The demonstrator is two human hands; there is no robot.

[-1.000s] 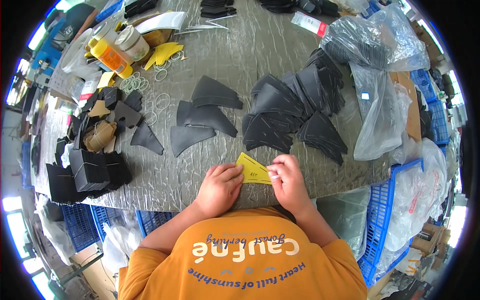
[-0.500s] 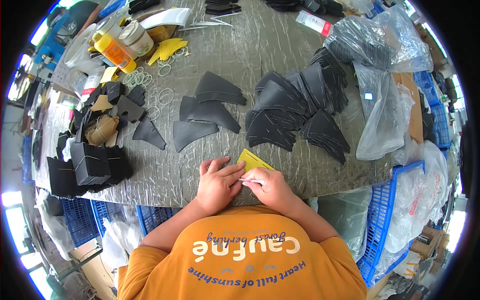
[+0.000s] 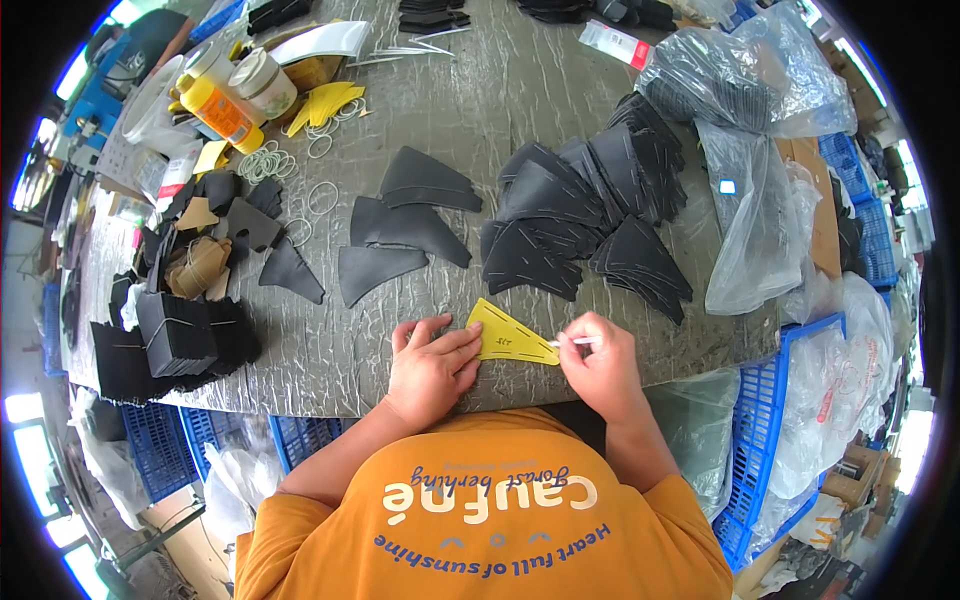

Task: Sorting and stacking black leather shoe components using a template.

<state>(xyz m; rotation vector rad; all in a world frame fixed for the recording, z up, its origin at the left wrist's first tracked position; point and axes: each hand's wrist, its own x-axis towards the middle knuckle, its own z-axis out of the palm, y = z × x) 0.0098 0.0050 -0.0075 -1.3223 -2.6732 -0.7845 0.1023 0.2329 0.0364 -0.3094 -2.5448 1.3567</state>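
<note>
A yellow tapered template [image 3: 508, 338] with slots along its edges lies flat at the table's near edge. My left hand [image 3: 428, 368] rests on its left side with fingers stretched out, holding it down. In my right hand [image 3: 604, 368] is a thin white marking pen [image 3: 588, 341], pinched between thumb and fingers. Its tip is at the template's narrow right end. Whether a piece lies beneath the template I cannot tell. Beyond my hands are several loose curved black pieces [image 3: 410, 225] and, to their right, fanned stacks of black pieces [image 3: 550, 200] with white marks.
Bundled black pieces [image 3: 180, 335] stand at the left edge, with scraps behind. Farther back are a yellow bottle [image 3: 220, 112], a white jar [image 3: 263, 84] and pale rubber bands [image 3: 268, 162]. Clear plastic bags [image 3: 750, 220] lie on the right; a blue crate [image 3: 752, 440] sits below.
My right hand has moved right along the template to its narrow end, uncovering more of it. The left hand stays pressed on the template.
</note>
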